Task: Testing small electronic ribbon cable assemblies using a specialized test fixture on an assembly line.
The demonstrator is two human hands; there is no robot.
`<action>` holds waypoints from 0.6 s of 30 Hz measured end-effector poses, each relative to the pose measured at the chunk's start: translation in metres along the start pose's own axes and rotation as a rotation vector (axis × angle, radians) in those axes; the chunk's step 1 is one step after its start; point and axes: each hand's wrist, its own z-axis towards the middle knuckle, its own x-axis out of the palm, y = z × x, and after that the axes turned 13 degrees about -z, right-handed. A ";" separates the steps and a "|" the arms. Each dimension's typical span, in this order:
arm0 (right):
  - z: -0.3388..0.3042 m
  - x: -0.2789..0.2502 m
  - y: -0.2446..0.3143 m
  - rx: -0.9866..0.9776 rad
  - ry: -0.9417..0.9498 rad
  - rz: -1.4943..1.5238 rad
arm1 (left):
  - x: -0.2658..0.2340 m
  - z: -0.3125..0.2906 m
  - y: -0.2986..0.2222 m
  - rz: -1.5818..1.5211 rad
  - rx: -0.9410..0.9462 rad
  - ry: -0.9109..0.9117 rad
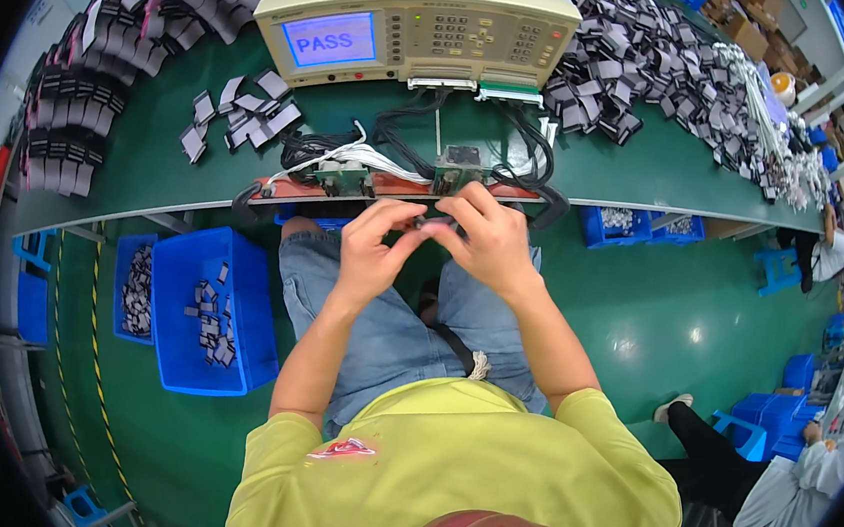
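Observation:
Just in front of the bench edge, my left hand (373, 247) and my right hand (492, 240) come close together. Both have thumb and fingers pinched on the two ends of a short grey ribbon cable (438, 223) with dark ends, mostly covered by my fingertips. Just beyond my right hand stands a green test board (458, 171) wired with black cables. A second board (343, 178), with white wires, lies beyond my left hand. Behind them, a beige tester (422, 33) has a lit blue screen and cables plugged into its front.
Several ribbon cables (244, 112) lie loose on the green bench (631, 171), left of the boards. Stacked cables (80, 98) fill its far left, and a big heap (620, 70) its right. A blue bin (265, 340) stands below left. Other people sit at the right.

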 end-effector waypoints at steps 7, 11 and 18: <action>0.005 0.005 0.006 0.156 -0.086 -0.113 | 0.030 0.015 0.003 -0.017 -0.089 -0.133; 0.007 0.014 0.011 0.226 -0.103 -0.091 | 0.025 0.016 0.012 0.074 -0.060 -0.130; 0.012 0.018 0.014 0.280 -0.136 -0.171 | 0.026 0.025 0.015 0.098 0.009 -0.147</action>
